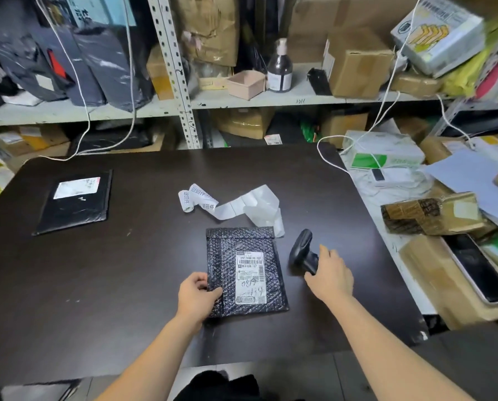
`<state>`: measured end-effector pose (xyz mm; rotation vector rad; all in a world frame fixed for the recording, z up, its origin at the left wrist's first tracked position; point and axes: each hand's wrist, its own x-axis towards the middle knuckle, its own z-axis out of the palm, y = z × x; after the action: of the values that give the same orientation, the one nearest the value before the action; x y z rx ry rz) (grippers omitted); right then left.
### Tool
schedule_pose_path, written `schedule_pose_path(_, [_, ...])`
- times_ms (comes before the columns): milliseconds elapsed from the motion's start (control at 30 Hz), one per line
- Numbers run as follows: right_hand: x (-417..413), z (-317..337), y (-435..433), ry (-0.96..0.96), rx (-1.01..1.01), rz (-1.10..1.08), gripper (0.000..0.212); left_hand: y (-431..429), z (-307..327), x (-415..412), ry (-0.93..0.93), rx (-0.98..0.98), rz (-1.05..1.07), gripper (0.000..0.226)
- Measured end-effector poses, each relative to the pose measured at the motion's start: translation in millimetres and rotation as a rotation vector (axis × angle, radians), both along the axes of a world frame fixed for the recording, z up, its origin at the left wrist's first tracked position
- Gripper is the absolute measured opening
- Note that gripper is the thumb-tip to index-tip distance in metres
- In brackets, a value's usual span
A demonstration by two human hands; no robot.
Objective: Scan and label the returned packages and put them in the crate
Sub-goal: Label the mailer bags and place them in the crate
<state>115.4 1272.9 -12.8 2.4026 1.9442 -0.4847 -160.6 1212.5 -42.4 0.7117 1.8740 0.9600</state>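
While the left hand (197, 293) pinches the left edge of the black package (246, 273) on the table (126, 270), we note the right hand (330, 274) on the scanner (301, 253); whether it grips, we cannot tell.

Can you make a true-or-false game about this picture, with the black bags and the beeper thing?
1. The left hand holds the edge of the black bubble-wrap mailer bag with a white label. True.
2. The black handheld barcode scanner is up in the air. False: it lies on the dark table, with the right hand at its handle.
3. The curly strip of white paper stickers lies on the table beyond the mailer bag. True.
4. The flat black envelope at the table's far left has no label. False: it has a white label on top.
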Motion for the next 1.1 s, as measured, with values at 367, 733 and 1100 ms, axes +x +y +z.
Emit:
schedule_pose_path(367, [-2.2,39.2,12.5,0.177,-0.121,0.170,0.012,14.5,-9.7,-19.9,-0.020,0.056,-0.004,0.028])
schedule_pose_path(733, [-11.5,105.7,-5.6,0.044,-0.110,0.357,0.027,30.6,-13.7,-32.5,-0.008,0.109,-0.028,0.029])
schedule_pose_path(1100, [-13.8,105.7,-11.2,0.036,-0.033,0.277,0.029,31.4,-15.4,-44.3,-0.001,0.108,-0.091,0.029])
